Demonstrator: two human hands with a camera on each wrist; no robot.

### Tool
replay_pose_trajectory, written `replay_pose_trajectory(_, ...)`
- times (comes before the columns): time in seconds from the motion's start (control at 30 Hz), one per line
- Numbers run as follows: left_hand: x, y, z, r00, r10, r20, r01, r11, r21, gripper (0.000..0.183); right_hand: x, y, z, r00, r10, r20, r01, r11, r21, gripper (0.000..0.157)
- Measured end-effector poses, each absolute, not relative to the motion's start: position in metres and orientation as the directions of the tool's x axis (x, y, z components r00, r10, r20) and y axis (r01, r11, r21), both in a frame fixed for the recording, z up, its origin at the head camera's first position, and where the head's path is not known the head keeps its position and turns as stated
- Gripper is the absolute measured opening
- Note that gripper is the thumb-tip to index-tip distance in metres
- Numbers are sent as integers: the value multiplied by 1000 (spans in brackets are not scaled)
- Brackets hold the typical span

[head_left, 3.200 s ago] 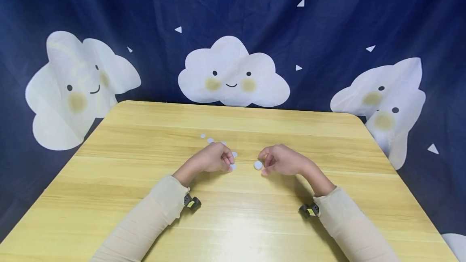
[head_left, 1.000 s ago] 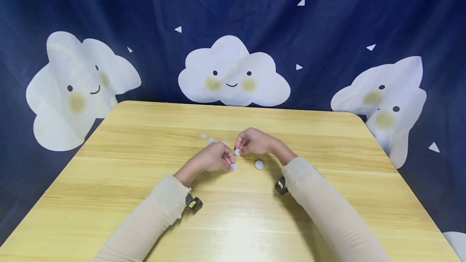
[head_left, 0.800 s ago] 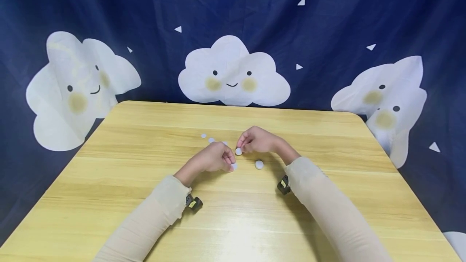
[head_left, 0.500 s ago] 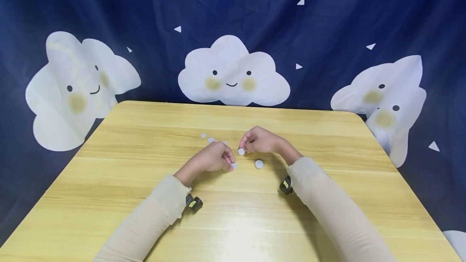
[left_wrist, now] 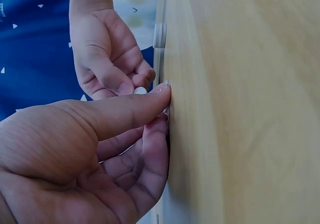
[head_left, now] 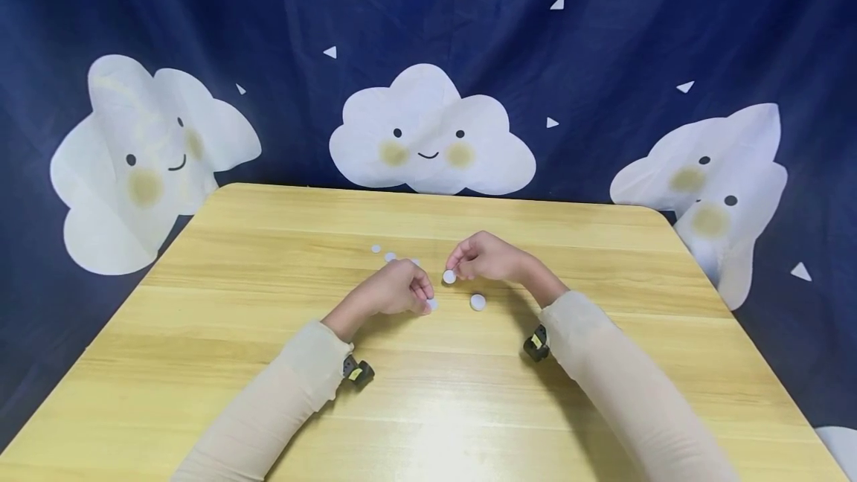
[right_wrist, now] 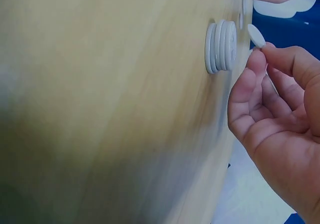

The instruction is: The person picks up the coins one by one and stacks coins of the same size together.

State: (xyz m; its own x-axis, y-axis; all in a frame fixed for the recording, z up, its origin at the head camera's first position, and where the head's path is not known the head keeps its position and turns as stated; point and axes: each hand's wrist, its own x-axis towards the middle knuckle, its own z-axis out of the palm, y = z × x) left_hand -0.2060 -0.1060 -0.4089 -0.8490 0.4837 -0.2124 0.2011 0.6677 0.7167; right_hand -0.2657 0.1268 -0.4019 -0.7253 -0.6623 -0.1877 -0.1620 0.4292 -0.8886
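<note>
Right hand pinches white disc just above table, toward far edge; left hand, thumb and fingertips pinching second disc low at table; disc stack nearby, on right-edge side; loose discs trail toward far left corner

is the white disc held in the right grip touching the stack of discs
Apart. The right wrist view shows a plain gap between the held disc and the stack, and the head view shows bare table between them.
</note>
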Motion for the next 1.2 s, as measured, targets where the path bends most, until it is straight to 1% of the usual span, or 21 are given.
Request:
replay_pose_trajectory(0.3, -207, -106, -409, -850, 482, -210, 203, 668, 716, 15, -258, 130, -400, -713, -672, -201, -161, 436, -886, 26)
replay_pose_trajectory(0.6, -207, -105, -408, -856, 471, -212, 200, 681, 704, 16, -253, 124, -403, -666, -727, -168, -199, 390, -899, 17)
replay_pose_trajectory(0.8, -206, -105, -408, -859, 469, -206, 200, 678, 708, 16, -250, 114, -403, -647, -737, -196, -211, 420, -883, 17)
replay_pose_trajectory(1.2, -208, -104, -409, -866, 456, -206, 201, 694, 692, 16, -248, 104, -401, -647, -716, -263, -180, 478, -860, 16)
